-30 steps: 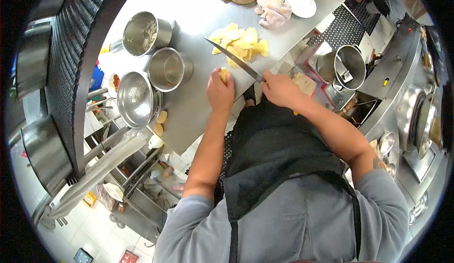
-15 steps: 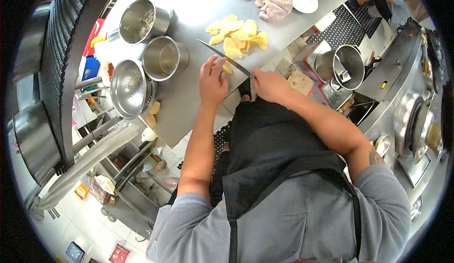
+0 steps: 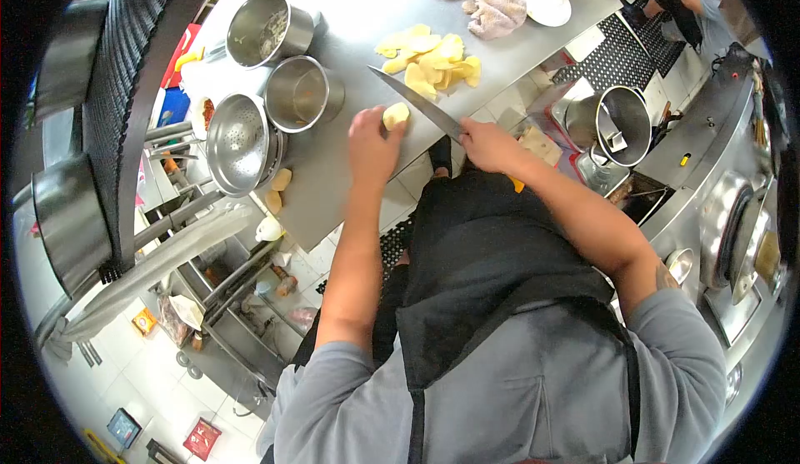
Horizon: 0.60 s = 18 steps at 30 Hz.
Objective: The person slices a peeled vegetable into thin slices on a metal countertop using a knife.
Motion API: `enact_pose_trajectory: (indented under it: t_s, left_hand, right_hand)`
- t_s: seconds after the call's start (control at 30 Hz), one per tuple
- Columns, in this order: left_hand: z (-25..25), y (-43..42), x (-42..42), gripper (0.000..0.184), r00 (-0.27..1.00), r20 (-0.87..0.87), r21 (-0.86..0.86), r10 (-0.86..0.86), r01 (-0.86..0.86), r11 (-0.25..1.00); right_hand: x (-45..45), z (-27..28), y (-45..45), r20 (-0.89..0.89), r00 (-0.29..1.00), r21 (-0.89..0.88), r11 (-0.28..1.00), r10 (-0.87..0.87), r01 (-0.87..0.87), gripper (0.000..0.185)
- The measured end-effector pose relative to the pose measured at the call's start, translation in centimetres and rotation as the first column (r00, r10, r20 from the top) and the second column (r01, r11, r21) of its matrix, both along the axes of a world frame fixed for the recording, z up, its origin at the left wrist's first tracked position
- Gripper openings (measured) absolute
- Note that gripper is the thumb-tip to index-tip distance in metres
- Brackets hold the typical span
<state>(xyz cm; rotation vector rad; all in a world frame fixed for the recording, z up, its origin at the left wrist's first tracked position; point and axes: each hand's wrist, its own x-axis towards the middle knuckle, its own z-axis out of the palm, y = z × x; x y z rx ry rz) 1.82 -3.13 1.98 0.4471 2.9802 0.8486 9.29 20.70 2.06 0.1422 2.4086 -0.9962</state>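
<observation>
My right hand is closed round the handle of a long kitchen knife, whose blade slants up and left over the steel table. In my left hand, the fingers grip a pale yellow potato piece, its cut face showing, a little left of the blade. Just beyond the blade lies a loose pile of potato slices. Two pale potato pieces rest at the table's left edge, beside a perforated steel colander.
Steel pots stand left of my left hand. A raw plucked bird and a white plate lie at the back. A large pot stands to the right, near the stove. Another person is at the far right.
The knife blade has swung clear of my left hand. The potato piece now shows between my left fingers, where the hand and blade hid most of it before. The whole view has shifted slightly.
</observation>
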Motion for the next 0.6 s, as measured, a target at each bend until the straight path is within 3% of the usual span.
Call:
enact_pose_trajectory:
  t_s: [0.03, 0.1, 0.2, 0.33, 0.6]
  left_hand:
    - [-0.8, -0.1, 0.6, 0.035, 0.98, -0.154, -0.046, -0.122, 0.116, 0.992]
    - [-1.9, -0.3, 1.6, 0.032, 0.984, -0.101, 0.018, -0.146, 0.149, 0.989]
    - [-1.8, -0.1, 2.6, 0.028, 0.978, -0.115, 0.052, -0.173, 0.18, 0.982]
    - [-3.0, -0.3, 3.8, 0.024, 0.943, -0.28, 0.027, -0.18, 0.195, 0.98]
    - [-4.1, -0.6, 4.0, 0.025, 0.925, -0.333, 0.021, -0.182, 0.2, 0.98]
  right_hand:
    - [0.2, -0.7, 0.1, -0.013, 1.0, -0.019, 1.0, -0.005, 0.005, 0.031]
    - [0.1, -1.9, 0.5, -0.042, 0.999, -0.051, 0.999, -0.017, 0.015, 0.033]
    - [-1.2, 1.5, 0.6, 0.281, 0.956, -0.213, 0.965, -0.087, 0.151, 0.038]
    - [-1.3, -0.4, 0.3, 0.327, 0.938, -0.361, 0.902, -0.113, 0.235, 0.04]
    - [-0.9, -1.2, -0.4, 0.367, 0.925, -0.443, 0.854, -0.103, 0.271, 0.04]
